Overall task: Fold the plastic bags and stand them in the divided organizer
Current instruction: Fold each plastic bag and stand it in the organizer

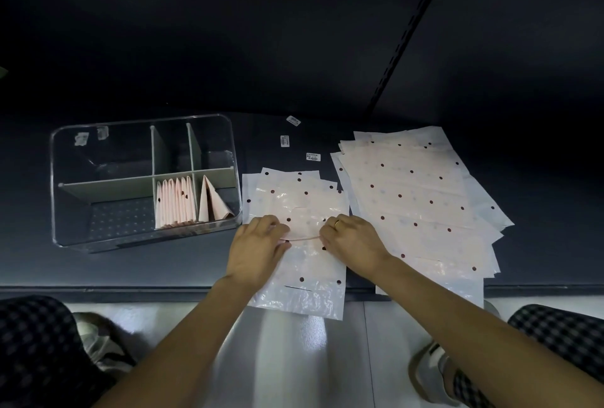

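A pale pink plastic bag with dark dots (304,264) lies in front of me on the dark table, its near end hanging over the edge. My left hand (258,251) and my right hand (353,244) pinch a folded edge across its middle, one at each side. More flat dotted bags (287,192) lie under it. A clear divided organizer (58,211) stands at the left. In its front middle compartment several folded pink bags (176,202) stand upright. A folded triangle bag (212,202) leans in the front right compartment.
A spread stack of flat dotted bags (418,198) covers the table to the right. Three small white labels (285,140) lie behind the bags. The table's front edge (98,290) runs close to my knees. A dark wall rises behind.
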